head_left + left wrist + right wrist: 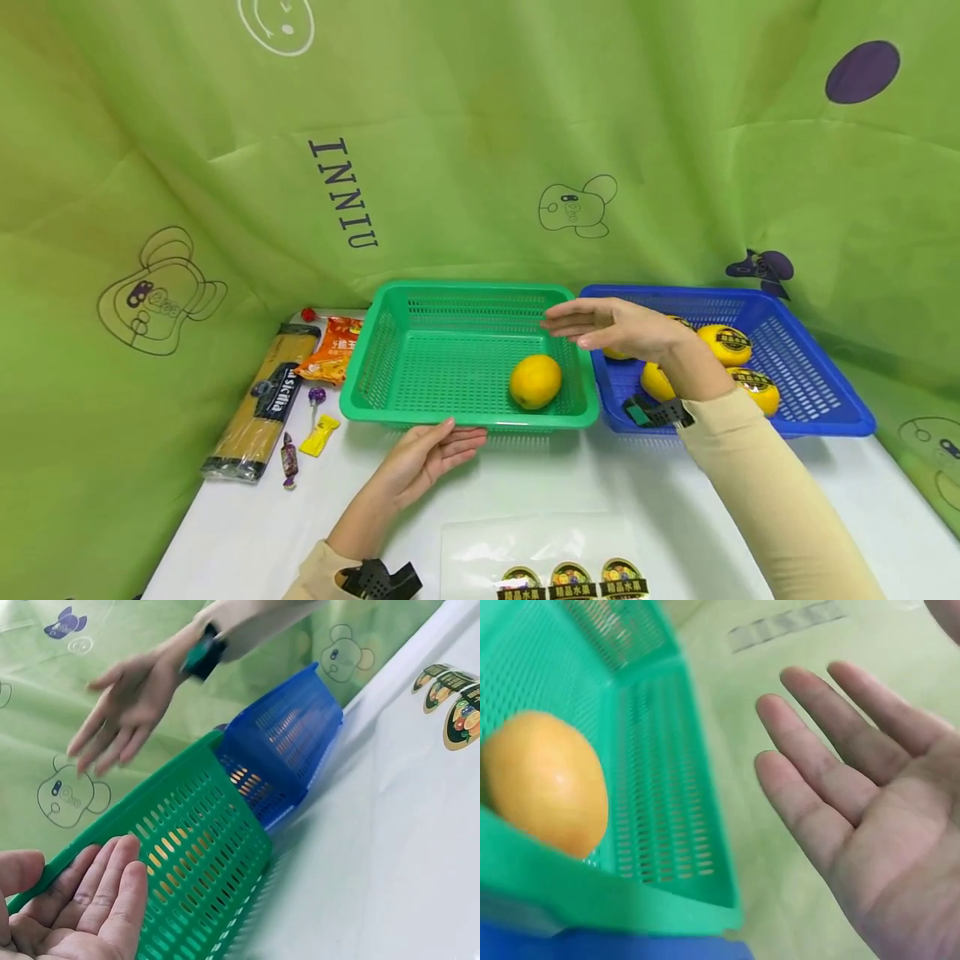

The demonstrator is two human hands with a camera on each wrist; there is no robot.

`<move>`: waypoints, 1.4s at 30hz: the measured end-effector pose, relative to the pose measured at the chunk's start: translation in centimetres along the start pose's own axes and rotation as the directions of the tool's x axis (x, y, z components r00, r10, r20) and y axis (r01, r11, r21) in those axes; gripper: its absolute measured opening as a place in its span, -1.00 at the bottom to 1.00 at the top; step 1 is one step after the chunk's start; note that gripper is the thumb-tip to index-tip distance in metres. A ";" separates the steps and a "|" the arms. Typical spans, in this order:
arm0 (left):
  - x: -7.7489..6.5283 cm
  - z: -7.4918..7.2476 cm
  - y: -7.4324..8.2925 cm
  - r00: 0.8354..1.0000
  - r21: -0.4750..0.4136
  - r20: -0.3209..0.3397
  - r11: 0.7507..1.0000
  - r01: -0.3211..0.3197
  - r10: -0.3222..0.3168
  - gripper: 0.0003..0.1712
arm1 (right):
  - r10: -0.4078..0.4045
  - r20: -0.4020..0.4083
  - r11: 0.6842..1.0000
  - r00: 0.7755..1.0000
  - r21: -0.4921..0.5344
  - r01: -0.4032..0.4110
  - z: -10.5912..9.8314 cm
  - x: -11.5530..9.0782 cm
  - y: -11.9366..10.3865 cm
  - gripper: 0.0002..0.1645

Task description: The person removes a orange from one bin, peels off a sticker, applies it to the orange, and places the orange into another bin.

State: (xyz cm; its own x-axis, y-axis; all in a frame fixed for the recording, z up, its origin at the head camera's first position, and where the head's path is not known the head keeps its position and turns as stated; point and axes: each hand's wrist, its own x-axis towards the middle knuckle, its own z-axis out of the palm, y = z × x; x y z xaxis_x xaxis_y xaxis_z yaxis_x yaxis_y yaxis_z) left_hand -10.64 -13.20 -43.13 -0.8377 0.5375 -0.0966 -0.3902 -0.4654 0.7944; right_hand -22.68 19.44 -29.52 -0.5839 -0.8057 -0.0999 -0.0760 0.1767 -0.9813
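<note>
My left hand (420, 462) is at the near rim of the green basket (468, 418), palm turned up and fingers fairly straight. In the left wrist view its thumb (19, 871) lies by the rim, with the fingers along the outer wall. One yellow fruit (536, 382) lies at the right end of that basket, with no label on the side that shows. My right hand (618, 327) hovers over the side where the green and blue baskets meet. Its fingers are extended and hold nothing. Several yellow fruits with black labels (726, 344) lie in the blue basket (810, 367), partly hidden by my right arm.
A sheet of round fruit stickers (572, 581) lies at the table's front. Left of the green basket are a noodle pack (262, 408), an orange snack bag (330, 350), a yellow candy (320, 435), lollipops (317, 396) and a purple-wrapped candy (289, 461). Green printed cloth (465, 150) hangs behind.
</note>
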 end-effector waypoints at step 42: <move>0.1 -0.1 -0.1 1.000 0.018 -0.004 1.000 0.007 -0.007 -0.35 | 0.315 0.050 0.847 0.948 -0.466 -0.257 -0.9 8.3 1.9 -0.14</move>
State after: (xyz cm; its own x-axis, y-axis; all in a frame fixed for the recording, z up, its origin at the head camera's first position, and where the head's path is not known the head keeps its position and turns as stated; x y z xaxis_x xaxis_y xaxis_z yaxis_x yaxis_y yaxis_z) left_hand -10.74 -13.14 -43.29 -0.8365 0.5379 -0.1044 -0.3891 -0.4489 0.8044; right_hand -28.36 13.58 -32.09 -0.5372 -0.7361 -0.4118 -0.2913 0.6201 -0.7285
